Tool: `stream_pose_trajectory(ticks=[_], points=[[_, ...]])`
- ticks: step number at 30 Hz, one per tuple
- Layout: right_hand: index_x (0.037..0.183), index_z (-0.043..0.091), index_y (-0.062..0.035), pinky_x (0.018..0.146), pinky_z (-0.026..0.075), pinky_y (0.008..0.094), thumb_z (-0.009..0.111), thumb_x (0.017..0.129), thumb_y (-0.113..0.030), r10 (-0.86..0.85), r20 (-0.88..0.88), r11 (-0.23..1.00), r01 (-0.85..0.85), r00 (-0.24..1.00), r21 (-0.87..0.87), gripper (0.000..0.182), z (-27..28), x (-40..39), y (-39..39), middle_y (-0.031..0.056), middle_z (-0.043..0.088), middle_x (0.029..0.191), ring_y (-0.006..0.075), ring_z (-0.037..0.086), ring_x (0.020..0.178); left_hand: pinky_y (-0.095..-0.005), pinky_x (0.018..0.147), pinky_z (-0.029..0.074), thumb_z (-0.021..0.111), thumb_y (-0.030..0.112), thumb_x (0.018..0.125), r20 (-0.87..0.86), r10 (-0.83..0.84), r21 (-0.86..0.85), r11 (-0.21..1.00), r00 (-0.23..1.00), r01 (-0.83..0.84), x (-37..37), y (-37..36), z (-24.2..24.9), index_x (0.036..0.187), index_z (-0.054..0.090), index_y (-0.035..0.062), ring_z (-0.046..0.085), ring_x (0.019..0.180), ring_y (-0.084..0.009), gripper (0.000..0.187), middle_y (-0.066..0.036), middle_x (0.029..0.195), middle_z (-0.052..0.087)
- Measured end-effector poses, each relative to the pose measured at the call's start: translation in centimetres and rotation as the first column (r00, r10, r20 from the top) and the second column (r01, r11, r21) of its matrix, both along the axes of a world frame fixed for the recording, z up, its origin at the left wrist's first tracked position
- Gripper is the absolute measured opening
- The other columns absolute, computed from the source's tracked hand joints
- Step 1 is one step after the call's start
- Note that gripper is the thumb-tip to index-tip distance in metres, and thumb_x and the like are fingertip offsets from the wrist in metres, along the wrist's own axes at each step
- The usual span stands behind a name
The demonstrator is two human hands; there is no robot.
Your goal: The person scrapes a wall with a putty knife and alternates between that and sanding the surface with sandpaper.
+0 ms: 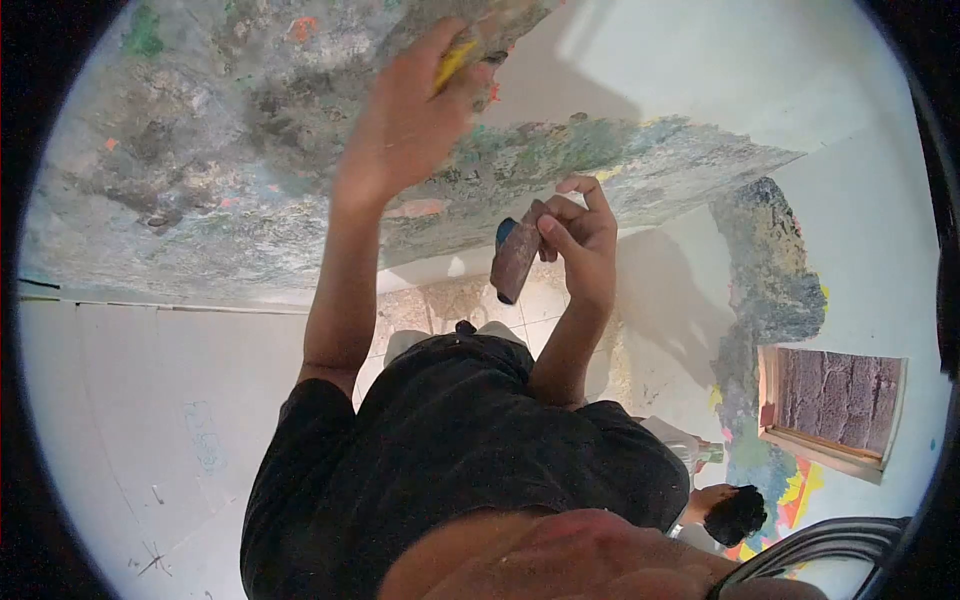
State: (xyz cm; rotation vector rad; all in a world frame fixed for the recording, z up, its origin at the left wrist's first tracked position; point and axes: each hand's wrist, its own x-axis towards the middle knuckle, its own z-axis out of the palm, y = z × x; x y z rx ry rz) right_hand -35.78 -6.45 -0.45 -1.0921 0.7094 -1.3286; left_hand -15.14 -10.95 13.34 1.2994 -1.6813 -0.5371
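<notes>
Head view, looking steeply down along the body and out at a wall. The left hand (405,120) is raised to the scraped wall patch (200,150), fingers clenched around a yellow-handled tool (452,62). The working end lies against the wall surface; it is too blurred and paint-covered to tell whether it is a scraper or a putty knife. The wrist is bent so that the tool meets the wall at a shallow angle, which suits spreading or scraping across the face rather than digging in.

The right hand (580,240) is held lower, near chest level and clear of the wall, grasping a second tool: a broad blade (515,265), crusted brown, with a blue handle end showing above it. Thumb and fingers pinch it near the top and the blade hangs downward. Judged as a holding position, it keeps this blade within reach of the left-hand tool.

Surroundings: black shirt (450,450) fills the lower frame. A small window opening (835,405) sits at right, with another rough, multicoloured patch above and beside it. A second person's dark hair (735,515) shows below.
</notes>
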Motion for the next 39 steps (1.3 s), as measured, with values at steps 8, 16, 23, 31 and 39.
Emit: stream_pose_trajectory(ticks=[8,16,23,31,39], points=[[0.114,0.049,-0.0086,0.048,0.039,0.0205,0.069,0.085,-0.001,-0.002,0.031,1.0,0.002,1.0,0.0,0.036,-0.1,0.0,-0.5,0.002,0.063,0.077,0.0057,0.052,0.058,-0.0409,0.069,0.05,0.059,0.019,0.094,-0.043,-0.048,-0.048,0.998,0.998,0.046,-0.6,-0.9,-0.9,0.119,0.054,0.0025,0.066,0.078,-0.0275,0.03,-0.018,0.091,0.065],[0.113,0.049,-0.0084,0.048,0.039,0.0199,0.07,0.084,0.0,-0.004,0.014,0.999,0.003,1.0,0.042,0.036,-0.3,0.2,-0.4,0.0022,0.063,0.076,0.0052,0.051,0.057,-0.0382,0.072,0.049,0.059,0.022,0.095,0.024,0.013,-0.107,0.994,1.0,-0.01,-1.2,-0.7,-1.8,0.12,0.054,0.0027,0.064,0.079,-0.0252,0.032,-0.016,0.088,0.064],[0.114,0.049,-0.0082,0.048,0.039,0.021,0.069,0.085,0.0,0.021,0.011,0.999,-0.022,1.0,0.029,0.037,-0.2,-0.2,0.0,0.0031,0.063,0.076,0.0057,0.051,0.057,-0.0338,0.067,0.049,0.059,0.023,0.096,-0.013,-0.016,-0.054,0.998,1.0,0.015,-1.3,-1.3,-2.5,0.123,0.055,0.0042,0.059,0.073,-0.0171,0.033,-0.009,0.084,0.062],[0.113,0.049,-0.0083,0.048,0.039,0.0215,0.067,0.085,0.001,0.0,-0.003,1.0,0.0,1.0,0.02,0.035,-0.7,-1.0,0.1,0.0041,0.064,0.076,0.006,0.051,0.057,-0.0369,0.061,0.045,0.059,0.022,0.095,-0.044,0.023,-0.082,0.996,0.999,-0.026,-1.3,-0.6,-1.4,0.112,0.054,0.0027,0.058,0.068,-0.0233,0.027,-0.014,0.08,0.061],[0.113,0.048,-0.008,0.048,0.039,0.022,0.068,0.086,0.0,0.013,0.031,1.0,-0.014,0.999,0.02,0.035,-0.5,-1.2,0.4,0.004,0.063,0.074,0.0062,0.051,0.056,-0.0265,0.052,0.04,0.061,0.028,0.095,0.042,0.084,0.106,0.99,0.996,-0.088,-0.5,-0.1,1.8,0.127,0.055,0.0063,0.049,0.06,-0.0076,0.039,-0.001,0.073,0.055]])
